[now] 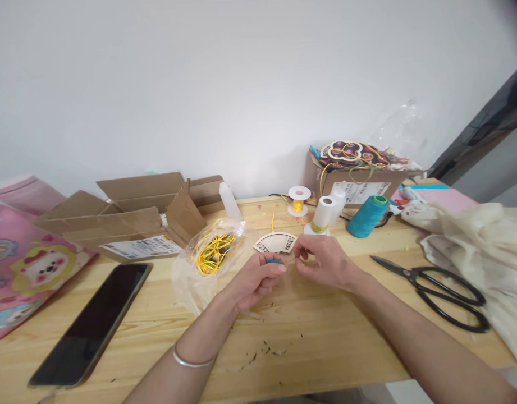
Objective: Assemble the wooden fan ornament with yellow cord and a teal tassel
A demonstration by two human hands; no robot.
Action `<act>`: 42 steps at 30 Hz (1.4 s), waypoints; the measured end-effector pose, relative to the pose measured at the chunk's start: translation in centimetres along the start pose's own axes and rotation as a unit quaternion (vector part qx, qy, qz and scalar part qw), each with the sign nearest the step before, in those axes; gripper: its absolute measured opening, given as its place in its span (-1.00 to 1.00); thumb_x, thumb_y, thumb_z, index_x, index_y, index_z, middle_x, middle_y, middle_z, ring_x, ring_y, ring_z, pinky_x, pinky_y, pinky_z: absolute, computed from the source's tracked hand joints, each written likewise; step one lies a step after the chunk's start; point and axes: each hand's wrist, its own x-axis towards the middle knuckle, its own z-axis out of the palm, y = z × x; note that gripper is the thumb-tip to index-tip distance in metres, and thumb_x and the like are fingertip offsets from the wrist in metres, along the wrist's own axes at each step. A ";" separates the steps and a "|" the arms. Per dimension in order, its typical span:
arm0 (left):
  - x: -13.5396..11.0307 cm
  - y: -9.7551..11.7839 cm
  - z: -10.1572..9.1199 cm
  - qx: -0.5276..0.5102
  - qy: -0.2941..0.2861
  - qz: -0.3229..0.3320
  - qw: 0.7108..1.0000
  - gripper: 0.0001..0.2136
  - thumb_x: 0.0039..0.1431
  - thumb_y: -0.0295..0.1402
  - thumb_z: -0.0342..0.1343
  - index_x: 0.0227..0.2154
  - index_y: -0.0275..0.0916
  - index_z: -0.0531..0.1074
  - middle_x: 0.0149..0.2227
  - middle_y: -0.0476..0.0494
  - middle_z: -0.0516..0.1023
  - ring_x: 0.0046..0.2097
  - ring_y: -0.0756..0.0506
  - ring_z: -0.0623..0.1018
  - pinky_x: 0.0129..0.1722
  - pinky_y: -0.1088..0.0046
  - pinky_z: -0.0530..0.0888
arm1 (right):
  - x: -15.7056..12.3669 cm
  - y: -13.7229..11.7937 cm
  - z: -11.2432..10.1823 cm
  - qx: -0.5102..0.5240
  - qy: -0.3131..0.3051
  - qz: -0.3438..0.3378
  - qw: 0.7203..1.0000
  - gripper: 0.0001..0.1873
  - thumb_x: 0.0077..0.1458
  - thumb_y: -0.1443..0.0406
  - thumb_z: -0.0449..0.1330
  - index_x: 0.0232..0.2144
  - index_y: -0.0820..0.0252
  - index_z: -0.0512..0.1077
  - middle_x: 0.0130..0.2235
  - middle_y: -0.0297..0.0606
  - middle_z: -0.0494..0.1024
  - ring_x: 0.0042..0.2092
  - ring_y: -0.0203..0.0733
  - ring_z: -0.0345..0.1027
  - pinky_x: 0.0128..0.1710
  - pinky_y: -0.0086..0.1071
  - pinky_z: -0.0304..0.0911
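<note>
Over the middle of the table, my left hand (258, 276) is closed, with thumb and forefinger pinching a small blue piece (275, 262); whether it is thread or something else I cannot tell. My right hand (325, 259) is close beside it, fingertips pressed together near the blue piece. Whatever the right fingers hold is too fine to make out. Just behind both hands lies a fan-shaped wooden cutout (275, 242) with patterned ends and a yellow cord (273, 221) at its top.
Yellow cord in a plastic bag (216, 253), a yellow spool (299, 202), white thread spool (324, 212) and teal thread cone (367, 216) surround the hands. Black scissors (435, 286) lie right, beside cream cloth (485, 247). A phone (92, 322) and cardboard box (132, 224) are left.
</note>
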 end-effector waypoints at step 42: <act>-0.3 -0.3 0.2 0.059 0.010 0.032 0.998 -0.74 -0.06 -0.20 0.09 -0.43 -0.35 0.42 -0.72 0.21 -0.11 -0.70 0.18 -0.12 -0.78 0.67 -0.18 | 0.7 0.6 0.3 0.724 0.032 0.232 0.649 -0.94 -0.03 0.36 0.12 -0.48 0.20 0.27 -0.45 -0.40 0.44 -0.47 -0.49 0.31 -0.46 -0.63 0.24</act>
